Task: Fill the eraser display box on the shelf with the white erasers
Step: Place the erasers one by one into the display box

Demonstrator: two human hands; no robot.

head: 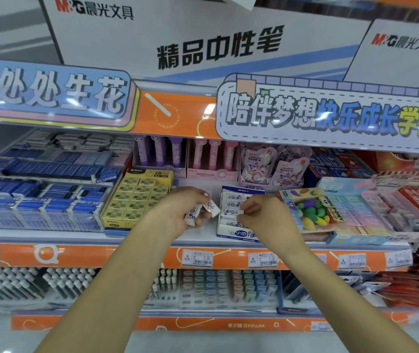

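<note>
The eraser display box (231, 233), white and blue, stands on the middle shelf with rows of white erasers inside. My left hand (178, 212) hovers just left of the box and is shut on two or three white erasers (203, 211) with blue print. Over the box, my right hand (262, 212) pinches a white eraser (231, 212) lying in the box's lower rows with its fingertips. The box's right half is hidden behind this hand.
A yellow box of 2B erasers (137, 200) stands left of the display box, with bare shelf (198, 236) between them. A pack of colourful fruit erasers (310, 210) leans at the right. Blue erasers (40, 194) fill the far left. Price tags (197, 257) line the orange shelf edge.
</note>
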